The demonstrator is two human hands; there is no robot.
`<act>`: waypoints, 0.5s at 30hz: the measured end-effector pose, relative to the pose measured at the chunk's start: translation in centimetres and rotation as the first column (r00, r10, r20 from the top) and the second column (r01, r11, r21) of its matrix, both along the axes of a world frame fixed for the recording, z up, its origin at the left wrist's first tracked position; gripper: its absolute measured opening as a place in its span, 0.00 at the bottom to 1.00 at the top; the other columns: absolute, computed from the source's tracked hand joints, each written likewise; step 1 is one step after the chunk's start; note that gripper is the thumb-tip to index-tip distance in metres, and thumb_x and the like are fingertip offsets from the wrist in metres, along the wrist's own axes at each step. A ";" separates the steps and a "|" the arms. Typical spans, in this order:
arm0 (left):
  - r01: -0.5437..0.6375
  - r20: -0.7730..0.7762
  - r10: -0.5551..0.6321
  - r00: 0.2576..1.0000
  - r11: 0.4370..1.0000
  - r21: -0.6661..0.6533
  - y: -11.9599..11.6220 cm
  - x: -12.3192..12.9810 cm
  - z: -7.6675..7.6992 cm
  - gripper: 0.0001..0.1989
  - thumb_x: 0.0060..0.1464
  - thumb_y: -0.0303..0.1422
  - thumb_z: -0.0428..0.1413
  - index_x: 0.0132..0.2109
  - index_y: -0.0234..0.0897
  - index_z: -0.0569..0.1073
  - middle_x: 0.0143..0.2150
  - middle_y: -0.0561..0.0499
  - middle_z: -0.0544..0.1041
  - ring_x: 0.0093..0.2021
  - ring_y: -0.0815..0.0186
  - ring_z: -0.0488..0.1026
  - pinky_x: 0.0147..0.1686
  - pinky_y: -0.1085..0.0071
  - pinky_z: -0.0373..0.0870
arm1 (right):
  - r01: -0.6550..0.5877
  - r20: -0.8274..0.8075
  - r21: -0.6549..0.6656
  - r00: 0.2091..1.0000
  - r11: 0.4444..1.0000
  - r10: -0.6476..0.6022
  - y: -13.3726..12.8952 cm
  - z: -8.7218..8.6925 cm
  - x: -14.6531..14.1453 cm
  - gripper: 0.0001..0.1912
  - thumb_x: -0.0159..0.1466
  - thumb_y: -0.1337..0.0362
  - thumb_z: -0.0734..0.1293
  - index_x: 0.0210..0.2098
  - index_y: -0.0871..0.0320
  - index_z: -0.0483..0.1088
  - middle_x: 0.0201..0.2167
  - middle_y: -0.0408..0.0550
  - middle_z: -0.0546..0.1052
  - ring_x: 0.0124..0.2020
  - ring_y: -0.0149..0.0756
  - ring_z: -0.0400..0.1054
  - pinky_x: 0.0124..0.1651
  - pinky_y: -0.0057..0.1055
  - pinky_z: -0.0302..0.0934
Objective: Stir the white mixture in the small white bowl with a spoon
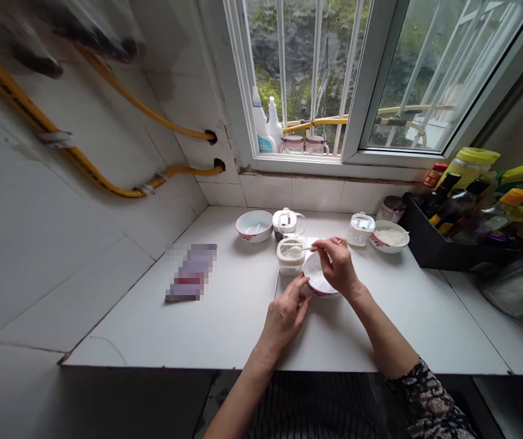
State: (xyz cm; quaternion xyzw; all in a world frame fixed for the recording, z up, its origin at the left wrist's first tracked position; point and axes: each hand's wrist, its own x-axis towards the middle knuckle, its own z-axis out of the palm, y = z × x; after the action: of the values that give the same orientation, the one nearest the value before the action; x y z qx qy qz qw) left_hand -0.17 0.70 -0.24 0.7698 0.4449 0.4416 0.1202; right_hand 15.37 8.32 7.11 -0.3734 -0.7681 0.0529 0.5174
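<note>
My right hand [338, 267] pinches the handle of a small white spoon [306, 248]. The spoon's other end is in the mouth of an open white jar [291, 266]. Below that hand sits a white bowl [320, 281] with a red-patterned outside and white contents, partly hidden by my fingers. My left hand [288, 314] has its fingers and thumb at the bowl's near left rim, holding it. Just behind the open jar stands a lidded jar [284, 222] with a clear raised cover.
A second white bowl [255, 227] stands at the back left. To the right are another jar [361, 229] and a bowl of pale powder [389, 236]. A black bin of bottles [448, 244] borders the right side, near a pot [515, 286]. A blurred purple packet [192, 272] lies left.
</note>
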 end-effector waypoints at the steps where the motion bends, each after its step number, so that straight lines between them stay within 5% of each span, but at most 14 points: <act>1: -0.001 -0.001 0.001 1.000 1.000 0.001 0.0 0.0 0.0 0.22 0.60 0.24 0.51 0.60 0.42 0.63 0.59 0.43 0.74 0.34 0.68 0.80 0.37 0.70 0.78 | -0.006 0.069 0.059 0.998 0.998 0.002 -0.1 0.1 0.0 0.09 0.66 0.69 0.60 0.36 0.55 0.71 0.29 0.46 0.81 0.32 0.38 0.72 0.51 0.42 0.60; 4: -0.007 0.001 0.007 1.000 1.000 -0.005 0.0 0.0 0.1 0.21 0.61 0.24 0.51 0.60 0.42 0.63 0.58 0.43 0.74 0.34 0.68 0.80 0.36 0.70 0.78 | 0.031 0.046 0.115 0.998 0.993 -0.037 -0.3 0.3 0.6 0.09 0.67 0.70 0.60 0.36 0.55 0.71 0.29 0.45 0.81 0.31 0.37 0.72 0.50 0.40 0.60; 8: -0.012 -0.002 0.012 1.000 1.000 -0.024 -0.1 0.0 0.3 0.21 0.61 0.24 0.51 0.59 0.42 0.63 0.55 0.44 0.77 0.34 0.68 0.80 0.36 0.71 0.77 | 0.187 -0.072 -0.063 0.979 0.980 -0.192 0.1 0.3 2.5 0.09 0.64 0.68 0.60 0.34 0.54 0.71 0.25 0.43 0.79 0.33 0.40 0.71 0.48 0.39 0.60; 11: -0.019 -0.007 0.019 1.000 0.999 -0.039 -0.2 -0.2 0.3 0.21 0.60 0.24 0.52 0.59 0.41 0.64 0.50 0.46 0.78 0.34 0.68 0.79 0.37 0.72 0.77 | 0.250 0.059 -0.192 0.968 0.949 -0.243 0.6 0.0 3.6 0.09 0.60 0.70 0.60 0.29 0.53 0.71 0.22 0.43 0.77 0.30 0.40 0.69 0.50 0.38 0.59; 15: -0.025 -0.007 0.024 1.000 0.998 -0.050 -0.2 -0.2 0.3 0.21 0.61 0.25 0.52 0.59 0.42 0.65 0.47 0.47 0.79 0.31 0.69 0.79 0.36 0.72 0.77 | 0.268 0.224 -0.207 0.949 0.941 -0.221 1.0 -0.7 3.8 0.10 0.58 0.71 0.60 0.29 0.54 0.72 0.25 0.45 0.79 0.28 0.37 0.69 0.53 0.39 0.55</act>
State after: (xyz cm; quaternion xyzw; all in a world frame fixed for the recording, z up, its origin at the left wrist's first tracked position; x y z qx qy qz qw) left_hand -0.38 0.49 0.08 0.7624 0.4655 0.4295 0.1327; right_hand 19.14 9.35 6.39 -0.5282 -0.7514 0.0410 0.3935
